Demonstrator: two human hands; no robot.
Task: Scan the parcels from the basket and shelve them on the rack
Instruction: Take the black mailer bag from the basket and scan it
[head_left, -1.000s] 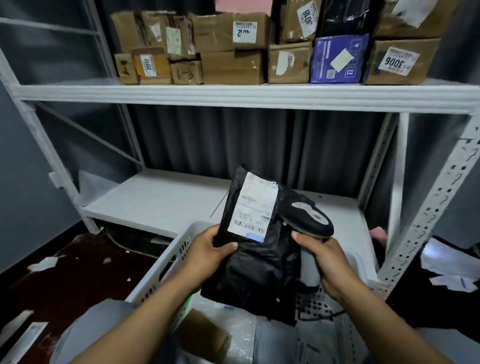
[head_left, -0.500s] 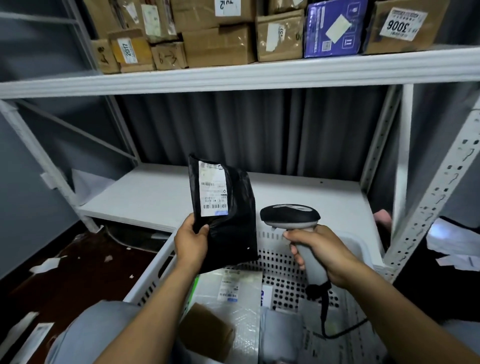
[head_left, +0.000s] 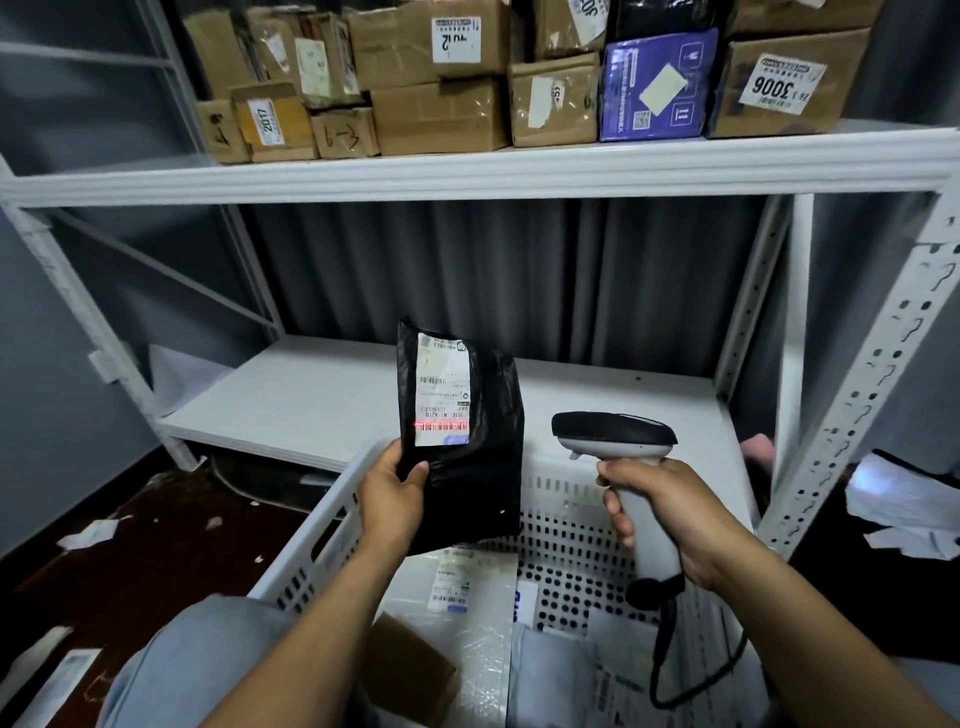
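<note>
Two hands: left hand (head_left: 392, 499) pinches black parcel (head_left: 478, 467) upright; right hand (head_left: 670, 514) grips scanner (head_left: 613, 434) beside, seemingly aimed.

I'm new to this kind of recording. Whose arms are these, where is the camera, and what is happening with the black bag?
There is no machine here: a person wears one wide-angle camera on the head, so you look down along their arms. The left hand holds a black parcel upright by its lower edge, label facing the camera. The right hand grips a corded barcode scanner, whose red line falls across the label's barcode. Below is a white perforated basket with more parcels. Behind stands a white rack; its upper shelf carries cardboard boxes.
</note>
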